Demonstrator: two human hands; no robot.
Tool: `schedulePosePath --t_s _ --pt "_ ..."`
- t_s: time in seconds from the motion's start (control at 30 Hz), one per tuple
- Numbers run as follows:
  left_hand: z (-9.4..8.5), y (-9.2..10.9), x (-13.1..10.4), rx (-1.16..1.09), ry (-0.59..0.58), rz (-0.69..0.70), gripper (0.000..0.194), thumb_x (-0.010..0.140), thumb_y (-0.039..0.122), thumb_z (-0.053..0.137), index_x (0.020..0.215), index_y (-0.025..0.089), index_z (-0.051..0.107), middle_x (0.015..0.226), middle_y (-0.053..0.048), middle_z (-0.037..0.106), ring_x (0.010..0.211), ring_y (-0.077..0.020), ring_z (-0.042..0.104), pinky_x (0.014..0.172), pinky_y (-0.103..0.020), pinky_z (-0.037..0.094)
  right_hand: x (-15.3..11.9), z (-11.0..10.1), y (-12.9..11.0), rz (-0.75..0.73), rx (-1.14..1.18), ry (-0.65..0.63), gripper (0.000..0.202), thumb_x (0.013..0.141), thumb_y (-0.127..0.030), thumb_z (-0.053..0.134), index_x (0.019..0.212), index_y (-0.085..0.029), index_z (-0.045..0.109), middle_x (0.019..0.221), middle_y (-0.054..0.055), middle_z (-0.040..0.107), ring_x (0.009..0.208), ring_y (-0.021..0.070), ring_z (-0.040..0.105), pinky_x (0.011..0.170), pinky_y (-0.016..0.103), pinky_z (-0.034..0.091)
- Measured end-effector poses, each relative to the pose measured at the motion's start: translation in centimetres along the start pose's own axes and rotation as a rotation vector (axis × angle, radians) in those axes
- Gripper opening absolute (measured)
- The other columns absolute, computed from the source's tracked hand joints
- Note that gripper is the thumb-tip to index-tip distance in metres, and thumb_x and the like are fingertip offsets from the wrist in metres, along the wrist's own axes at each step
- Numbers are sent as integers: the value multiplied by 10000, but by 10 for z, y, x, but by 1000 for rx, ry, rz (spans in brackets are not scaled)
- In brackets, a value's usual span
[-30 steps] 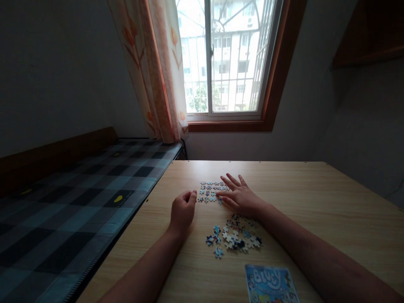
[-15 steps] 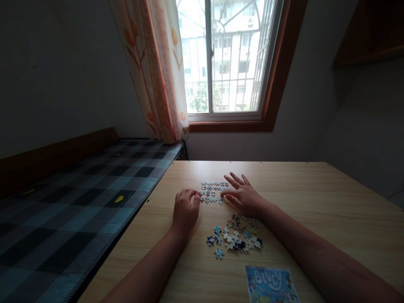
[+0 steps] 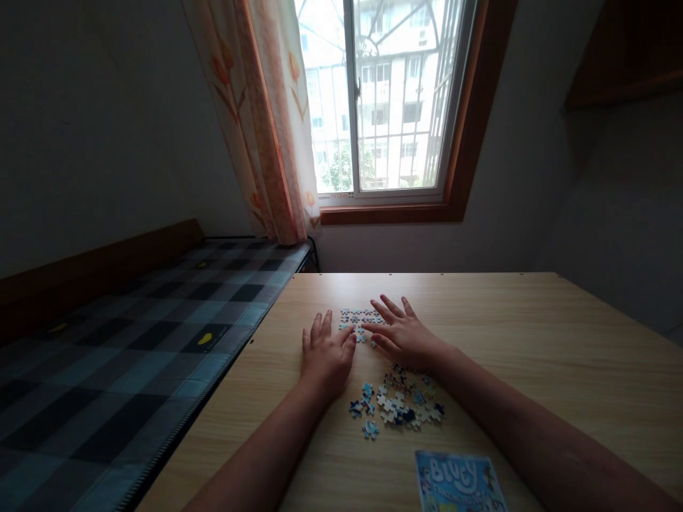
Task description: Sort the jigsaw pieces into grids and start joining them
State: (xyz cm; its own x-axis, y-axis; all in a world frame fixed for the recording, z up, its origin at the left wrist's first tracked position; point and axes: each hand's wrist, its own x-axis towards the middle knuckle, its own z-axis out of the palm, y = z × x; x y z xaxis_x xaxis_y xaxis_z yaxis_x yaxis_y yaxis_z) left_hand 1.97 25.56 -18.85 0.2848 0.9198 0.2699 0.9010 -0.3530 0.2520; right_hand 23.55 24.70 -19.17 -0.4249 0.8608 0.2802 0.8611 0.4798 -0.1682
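Observation:
Small jigsaw puzzle pieces (image 3: 360,318) lie in rows on the wooden table, between my two hands. My left hand (image 3: 326,355) is at the left side of these rows, palm down, its fingers spread and the index fingertip over the nearer pieces. From the right, my right hand (image 3: 403,331) reaches over the rows with fingers stretched out and apart, the index fingertip at the pieces near the middle. Both hands cover some of the rows. Closer to me is a loose heap of puzzle pieces (image 3: 408,409), some with pale undersides up.
A blue card printed "BLUEY" (image 3: 457,480) lies at the near side of the table (image 3: 533,355). A few separate puzzle pieces (image 3: 370,429) sit left of the heap. On the left stands a bed with a checked cover (image 3: 160,341). A window and curtain (image 3: 277,142) are behind.
My left hand has moved right over the rows and its fingers have opened from a bent, pinched shape. My right index finger has slid a little to the left.

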Motion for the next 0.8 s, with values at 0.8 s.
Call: schedulePosePath --t_s 0.8 --pt "0 0 -2 -18 -61 13 454 986 479 331 1277 353 656 1589 -60 326 1473 -331 221 1161 -606 155 -7 -3 20 52 -4 88 490 1031 -505 291 1093 -333 746 1612 1 223 1514 314 73 1160 672 51"
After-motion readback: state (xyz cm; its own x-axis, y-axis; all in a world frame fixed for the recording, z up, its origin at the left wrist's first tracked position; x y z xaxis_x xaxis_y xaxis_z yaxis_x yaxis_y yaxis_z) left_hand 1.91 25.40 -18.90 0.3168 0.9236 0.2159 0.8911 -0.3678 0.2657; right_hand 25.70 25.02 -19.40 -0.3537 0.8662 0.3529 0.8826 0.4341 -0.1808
